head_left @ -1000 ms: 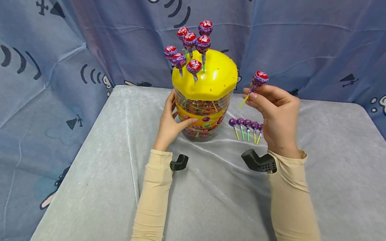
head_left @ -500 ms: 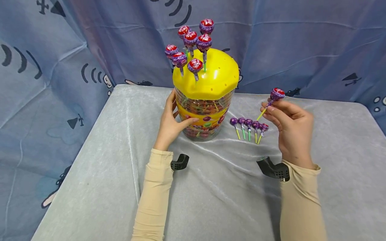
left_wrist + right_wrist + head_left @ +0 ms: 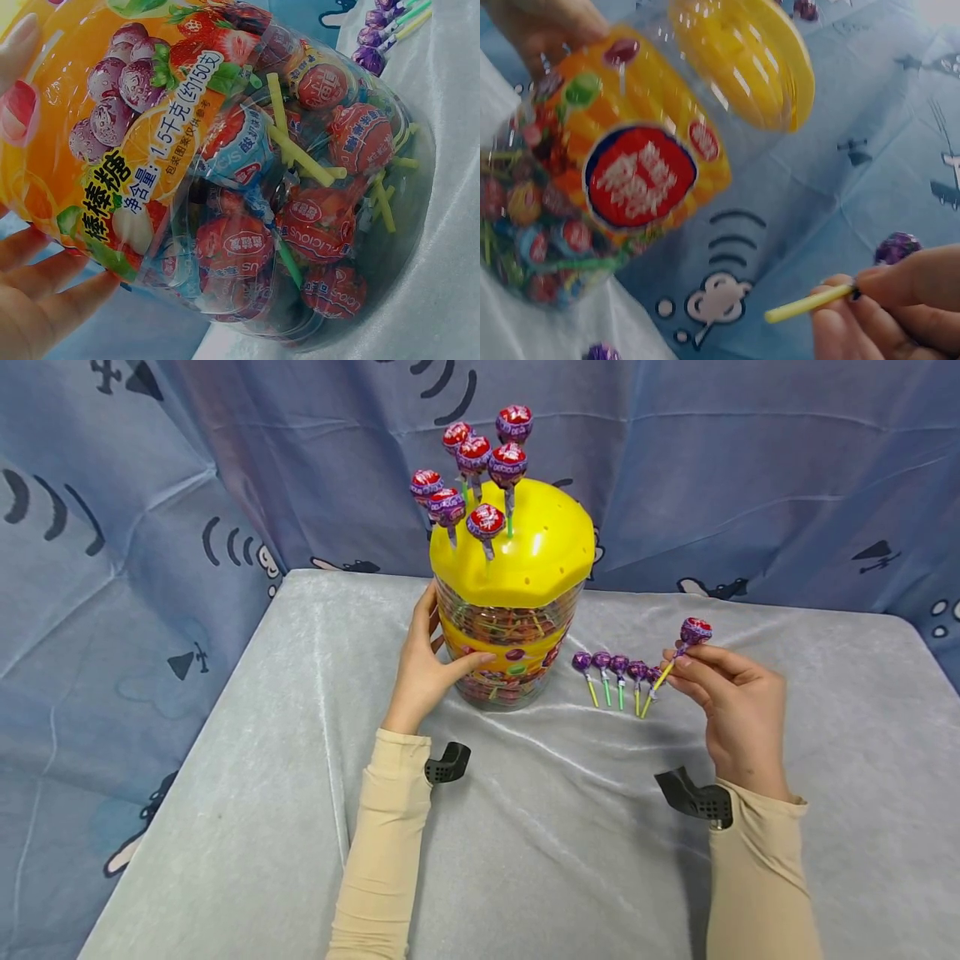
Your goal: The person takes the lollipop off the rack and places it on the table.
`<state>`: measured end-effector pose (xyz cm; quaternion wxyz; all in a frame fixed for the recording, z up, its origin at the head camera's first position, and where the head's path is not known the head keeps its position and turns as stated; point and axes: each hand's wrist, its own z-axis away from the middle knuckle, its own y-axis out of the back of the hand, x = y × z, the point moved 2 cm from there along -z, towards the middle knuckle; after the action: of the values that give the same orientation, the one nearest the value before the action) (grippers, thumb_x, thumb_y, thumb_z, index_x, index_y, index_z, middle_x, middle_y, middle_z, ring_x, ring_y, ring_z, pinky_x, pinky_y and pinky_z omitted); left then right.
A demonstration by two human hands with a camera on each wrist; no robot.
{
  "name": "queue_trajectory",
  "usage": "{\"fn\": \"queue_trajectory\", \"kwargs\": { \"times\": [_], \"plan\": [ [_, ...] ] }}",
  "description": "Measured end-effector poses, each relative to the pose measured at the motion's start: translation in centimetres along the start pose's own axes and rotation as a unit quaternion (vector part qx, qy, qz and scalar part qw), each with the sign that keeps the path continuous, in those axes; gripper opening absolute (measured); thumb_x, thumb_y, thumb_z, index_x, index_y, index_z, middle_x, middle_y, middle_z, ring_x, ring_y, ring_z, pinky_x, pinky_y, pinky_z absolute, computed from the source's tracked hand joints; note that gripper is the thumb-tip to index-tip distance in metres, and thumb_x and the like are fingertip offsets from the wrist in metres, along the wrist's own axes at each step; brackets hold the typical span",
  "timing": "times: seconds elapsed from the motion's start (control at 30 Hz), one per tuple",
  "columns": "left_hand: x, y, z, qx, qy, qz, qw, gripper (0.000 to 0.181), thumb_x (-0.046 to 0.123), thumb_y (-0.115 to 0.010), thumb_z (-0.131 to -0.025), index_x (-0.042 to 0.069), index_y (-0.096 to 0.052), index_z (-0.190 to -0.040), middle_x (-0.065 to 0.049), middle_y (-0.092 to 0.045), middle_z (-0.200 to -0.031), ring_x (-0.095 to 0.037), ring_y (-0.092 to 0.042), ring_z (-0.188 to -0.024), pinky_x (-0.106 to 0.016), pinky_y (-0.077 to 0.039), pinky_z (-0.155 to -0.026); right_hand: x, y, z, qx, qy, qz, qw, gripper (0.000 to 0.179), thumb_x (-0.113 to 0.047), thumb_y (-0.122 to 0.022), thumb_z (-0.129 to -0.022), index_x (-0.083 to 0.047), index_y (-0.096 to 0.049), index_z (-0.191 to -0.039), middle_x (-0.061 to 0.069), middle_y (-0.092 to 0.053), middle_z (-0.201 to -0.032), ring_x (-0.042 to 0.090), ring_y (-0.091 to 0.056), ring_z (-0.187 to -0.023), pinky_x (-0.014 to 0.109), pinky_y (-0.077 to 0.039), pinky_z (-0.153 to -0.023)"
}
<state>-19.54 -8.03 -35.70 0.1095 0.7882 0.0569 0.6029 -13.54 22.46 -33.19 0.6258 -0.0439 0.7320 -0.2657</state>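
Note:
A clear plastic candy jar (image 3: 510, 627) stands on the table, full of wrapped lollipops (image 3: 315, 221). Several purple-and-red lollipops (image 3: 486, 522) stick up from its yellow lid (image 3: 551, 556), mostly on the left half. My left hand (image 3: 422, 677) grips the jar's left side, thumb across the front label. Out to the right, my right hand (image 3: 742, 710) pinches a lollipop (image 3: 695, 631) near the top of its yellow stick, head up and stick slanting down to the left. Its stick overlaps the rightmost of several lollipops (image 3: 618, 667) lying in a row beside the jar.
A pale grey cloth covers the table (image 3: 525, 860). Behind and to the left hangs a blue patterned curtain (image 3: 750, 477). Small holes dot the right part of the lid.
My right hand has moved right and down with its lollipop, from beside the jar to the right end of the row. The left hand keeps its place on the jar.

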Motion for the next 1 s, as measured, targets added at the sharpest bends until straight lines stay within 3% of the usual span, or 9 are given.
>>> {"fn": "queue_trajectory", "kwargs": {
  "times": [0.3,0.57,0.8,1.0],
  "plan": [
    [0.3,0.1,0.1,-0.001,-0.001,0.004,1.0,0.099,0.017,-0.08,-0.077,0.021,-0.016,-0.152,0.001,-0.023,-0.153,-0.019,-0.028,-0.137,-0.038,-0.033,-0.107,1.0,2.2,-0.9,-0.018,-0.072,0.042,0.9964,0.012,0.017,-0.066,-0.078,0.007,-0.071,-0.083,0.013,-0.07,-0.078,0.019,-0.07,-0.073,0.027,-0.056,-0.064],
    [0.1,0.0,0.0,-0.004,0.001,0.001,1.0,0.097,0.017,-0.079,-0.078,0.02,-0.016,-0.152,0.0,-0.023,-0.153,-0.02,-0.028,-0.137,-0.038,-0.033,-0.107,2.8,5.2,-2.0,0.016,-0.14,0.082,0.9867,0.023,0.017,-0.061,-0.081,-0.002,-0.073,-0.076,0.008,-0.069,-0.072,0.015,-0.069,-0.064,0.023,-0.055,-0.061],
    [0.1,0.0,0.0,-0.004,0.002,0.002,1.0,0.099,0.018,-0.08,-0.077,0.021,-0.015,-0.152,0.0,-0.023,-0.153,-0.02,-0.028,-0.137,-0.039,-0.032,-0.108,4.2,7.6,-2.5,0.023,-0.18,0.093,0.979,0.028,0.016,-0.057,-0.084,-0.004,-0.073,-0.074,0.006,-0.07,-0.073,0.013,-0.069,-0.067,0.021,-0.055,-0.062],
    [0.1,0.0,0.0,-0.004,0.001,0.002,1.0,0.099,0.018,-0.08,-0.077,0.021,-0.016,-0.152,0.0,-0.024,-0.153,-0.02,-0.028,-0.137,-0.039,-0.032,-0.108,5.3,8.5,-2.8,0.018,-0.202,0.111,0.973,0.032,0.016,-0.055,-0.085,-0.007,-0.073,-0.072,0.005,-0.07,-0.071,0.012,-0.069,-0.066,0.02,-0.055,-0.063]
  ]
}}
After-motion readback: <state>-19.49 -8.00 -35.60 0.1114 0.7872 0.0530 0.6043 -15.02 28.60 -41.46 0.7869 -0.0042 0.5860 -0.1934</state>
